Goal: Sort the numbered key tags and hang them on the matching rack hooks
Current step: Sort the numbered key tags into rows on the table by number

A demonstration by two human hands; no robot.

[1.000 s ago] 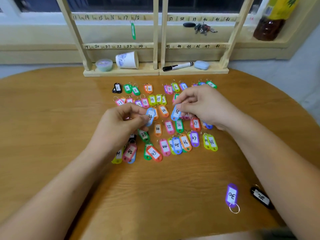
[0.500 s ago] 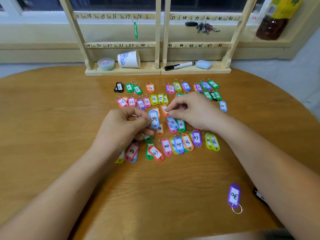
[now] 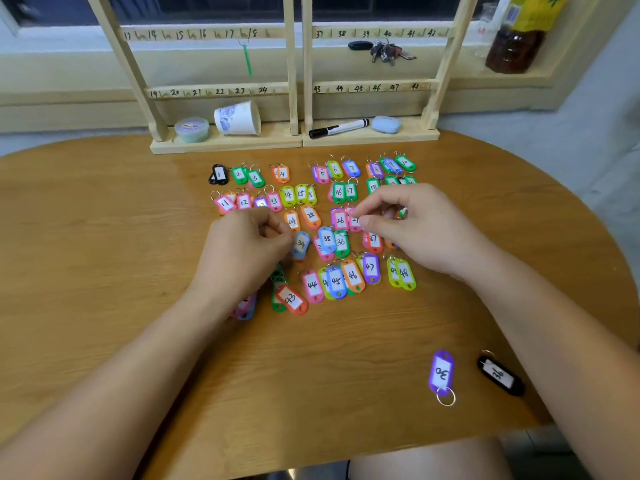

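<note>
Head view: my left hand [image 3: 242, 252] curls, pinching blue tag 34 [image 3: 300, 243]. On the right hand [image 3: 415, 230], fingertips meet at pink tag 27 [image 3: 355, 221]; I cannot tell whether it grips. Other tags [image 3: 313, 285] lie in rows on the counter [image 3: 104, 254] under both hands; rack [image 3: 298, 81] beyond.

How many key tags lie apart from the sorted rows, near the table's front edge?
2. A purple tag marked 30 lies at front right, and a black tag sits just right of it. The right forearm may hide others.
</note>
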